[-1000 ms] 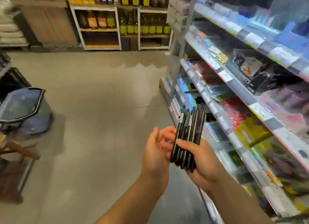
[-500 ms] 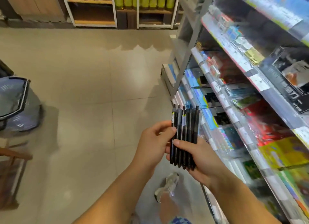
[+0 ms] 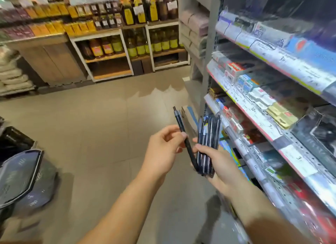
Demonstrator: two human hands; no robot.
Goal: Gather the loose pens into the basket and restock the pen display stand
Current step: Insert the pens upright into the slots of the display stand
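A shop, probably grocery: price-tagged stationery shelves (image 3: 258,105), bottled goods (image 3: 138,43).

1. Both bare forearms reach forward from the bottom edge, hands close together at mid-frame.
2. Left hand (image 3: 163,149), knuckles up, pinches a single pen (image 3: 184,138) between thumb and fingertips.
3. Right hand (image 3: 218,163), palm turned inward, wraps thumb and fingers round a bundle of pens (image 3: 208,143), held upright.
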